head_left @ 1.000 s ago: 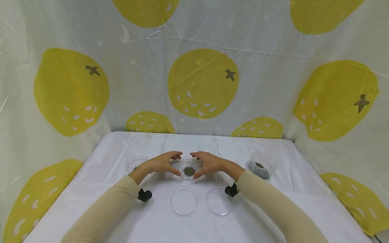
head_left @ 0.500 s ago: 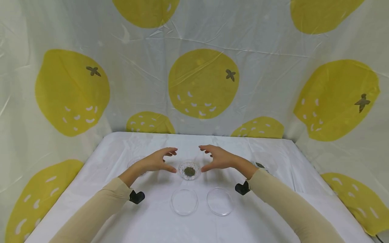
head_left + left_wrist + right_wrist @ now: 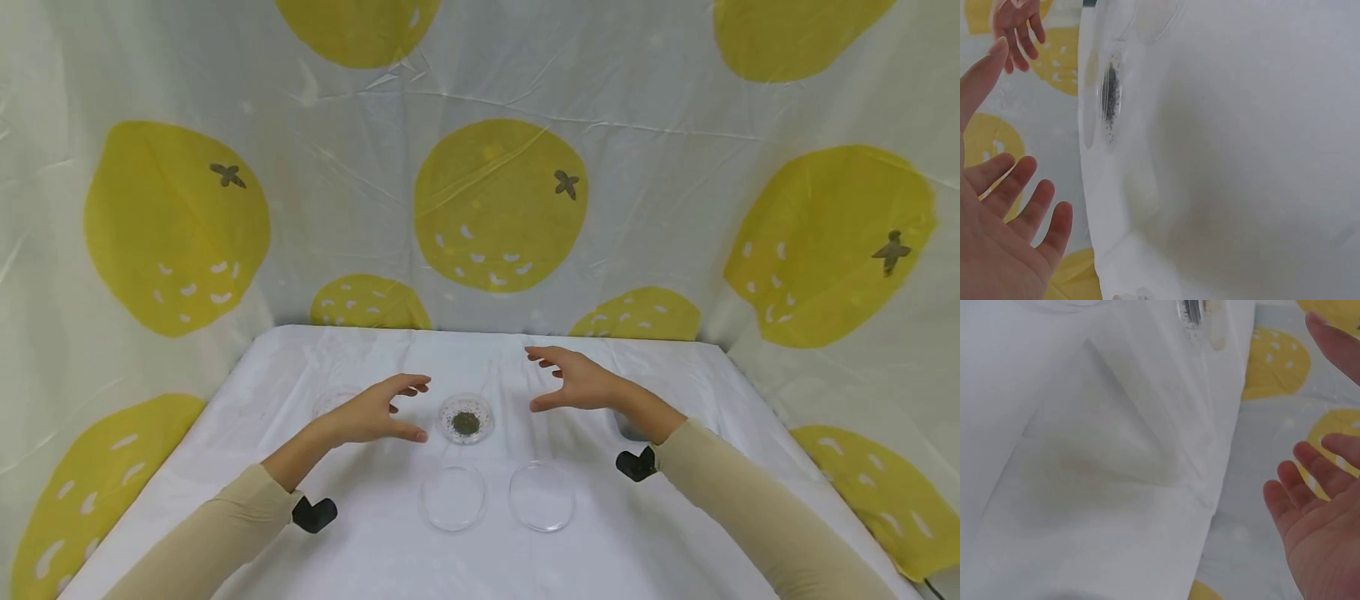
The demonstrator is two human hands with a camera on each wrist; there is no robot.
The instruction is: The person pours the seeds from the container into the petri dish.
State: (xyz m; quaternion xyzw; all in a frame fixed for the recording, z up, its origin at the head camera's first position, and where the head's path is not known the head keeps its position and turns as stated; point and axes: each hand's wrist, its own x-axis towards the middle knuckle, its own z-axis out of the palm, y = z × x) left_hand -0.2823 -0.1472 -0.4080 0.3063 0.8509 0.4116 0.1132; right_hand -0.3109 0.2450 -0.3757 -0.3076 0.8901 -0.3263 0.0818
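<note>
A clear petri dish with a heap of dark green flakes in its middle and specks around it sits at the centre of the table. To its left hovers my left hand, thumb and fingers spread and holding nothing. My right hand is held farther off on the right side, likewise spread, with nothing in its grasp. In the left wrist view the fingers are apart, and the dish shows edge-on beyond them. The right wrist view shows an empty palm.
Two clear round dishes or lids, one left and one right, lie nearer me on the white-covered table. Another clear dish is partly behind my left wrist. A container is mostly hidden behind my right forearm. A lemon-print curtain hangs behind.
Both hands have moved away from the central dish, the left hand leftward and the right hand farther right and back. The dish has stayed in place.
</note>
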